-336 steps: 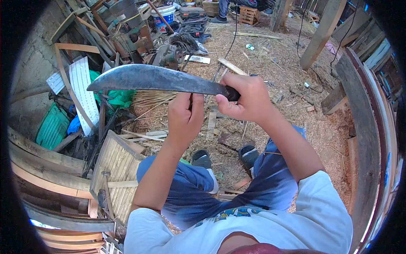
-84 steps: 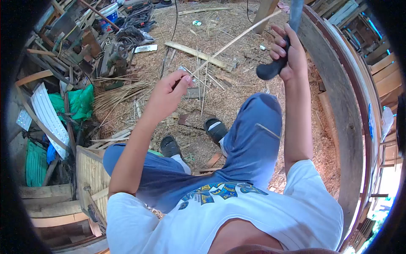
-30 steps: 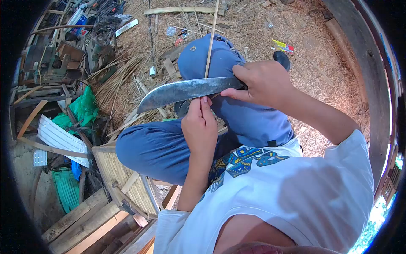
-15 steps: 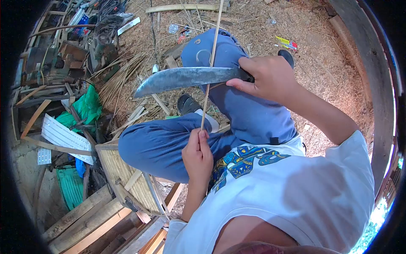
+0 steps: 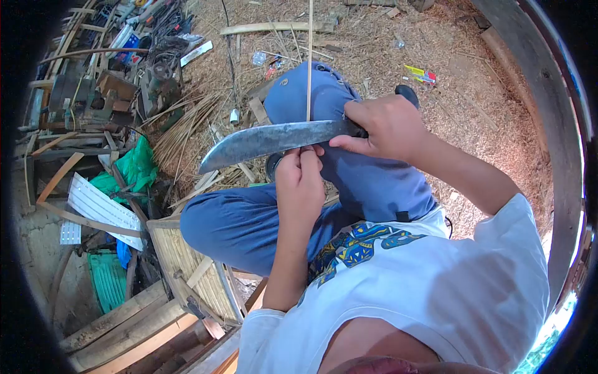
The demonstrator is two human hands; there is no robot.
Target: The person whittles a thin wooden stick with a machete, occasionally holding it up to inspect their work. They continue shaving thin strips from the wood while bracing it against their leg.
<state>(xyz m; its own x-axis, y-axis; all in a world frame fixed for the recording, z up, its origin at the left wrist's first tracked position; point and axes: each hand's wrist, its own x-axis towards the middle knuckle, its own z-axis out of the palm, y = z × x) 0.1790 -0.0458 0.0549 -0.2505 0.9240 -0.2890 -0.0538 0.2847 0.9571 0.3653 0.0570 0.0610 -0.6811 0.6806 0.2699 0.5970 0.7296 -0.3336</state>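
A wide curved knife blade (image 5: 268, 141) lies across my raised knee, its tip pointing left. My right hand (image 5: 389, 129) is wrapped round its handle, with the thumb along the blade's base. A thin bamboo strip (image 5: 309, 62) runs upward from behind the blade, over the blue trouser leg. Just below the blade, my left hand (image 5: 300, 177) pinches the strip's lower part, which its fingers and the blade mostly hide.
A woven bamboo piece (image 5: 187, 255) stands at lower left beside wooden planks (image 5: 124, 321). Green plastic (image 5: 137, 165), a white perforated panel (image 5: 103, 209) and a pile of thin strips (image 5: 180, 134) lie on the left. Shavings cover the ground (image 5: 461, 118).
My left hand has moved up the strip to just under the blade. The blade sits slightly lower, and the strip stands more upright.
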